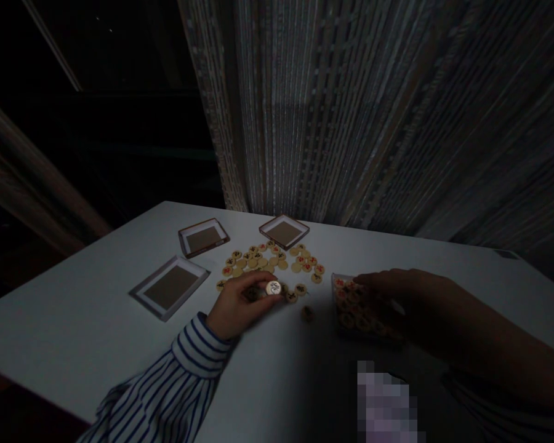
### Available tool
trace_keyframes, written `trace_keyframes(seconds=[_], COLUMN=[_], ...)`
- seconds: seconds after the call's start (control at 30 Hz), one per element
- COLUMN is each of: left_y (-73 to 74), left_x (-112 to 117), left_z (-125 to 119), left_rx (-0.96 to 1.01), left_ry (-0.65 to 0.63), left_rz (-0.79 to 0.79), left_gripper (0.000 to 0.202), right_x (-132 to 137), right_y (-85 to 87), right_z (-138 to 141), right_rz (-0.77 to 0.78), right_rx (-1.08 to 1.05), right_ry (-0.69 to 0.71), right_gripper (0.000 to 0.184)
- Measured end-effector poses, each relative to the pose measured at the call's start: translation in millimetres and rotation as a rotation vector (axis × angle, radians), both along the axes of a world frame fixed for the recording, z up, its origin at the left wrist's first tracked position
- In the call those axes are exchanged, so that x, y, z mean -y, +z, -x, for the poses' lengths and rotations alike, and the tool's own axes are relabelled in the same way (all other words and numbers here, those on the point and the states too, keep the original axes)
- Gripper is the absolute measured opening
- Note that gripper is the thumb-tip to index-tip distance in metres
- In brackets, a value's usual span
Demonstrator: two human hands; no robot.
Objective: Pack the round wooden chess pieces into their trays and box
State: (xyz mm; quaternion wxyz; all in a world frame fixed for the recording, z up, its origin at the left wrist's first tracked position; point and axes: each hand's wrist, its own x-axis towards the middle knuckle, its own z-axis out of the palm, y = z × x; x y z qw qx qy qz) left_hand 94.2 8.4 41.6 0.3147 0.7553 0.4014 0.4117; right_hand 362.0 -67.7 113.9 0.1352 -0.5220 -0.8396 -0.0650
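Observation:
My left hand, in a blue-and-white striped sleeve, pinches a round wooden game piece between thumb and fingers just above the white table. Several more round pieces with red or black characters lie scattered beyond it. My right hand reaches over a clear box holding several pieces, fingers curled down onto the pieces at its far left corner. One dark piece lies alone between the hands.
Three shallow square trays lie on the table: one at the left, one at the back left, one at the back middle. A striped curtain hangs behind the table. The room is dim.

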Motion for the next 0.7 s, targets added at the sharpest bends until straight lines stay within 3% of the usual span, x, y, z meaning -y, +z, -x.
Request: trace_keyframes(seconds=[0.2, 0.43, 0.6, 0.7], left_y=[7.4, 16.8, 28.8, 36.1], left_x=[4, 11, 14, 16], left_z=[-11, -39, -66, -83], left_rx=[0.076, 0.131, 0.232, 0.357], left_ry=[0.03, -0.135, -0.149, -0.168], left_rz=[0.097, 0.039, 0.021, 0.096], left_gripper=[0.032, 0.029, 0.029, 0.028], right_x=[6, 8, 10, 9], right_y=[9.1, 17.2, 21.9, 25.4], right_z=[3, 5, 4, 4], right_rz=[0.038, 0.07, 0.014, 0.013], right_rx=[0.106, 0.181, 0.141, 0.107], right_ry=[-0.009, -0.036, -0.049, -0.078], right_gripper=[0.033, 0.029, 0.024, 0.021])
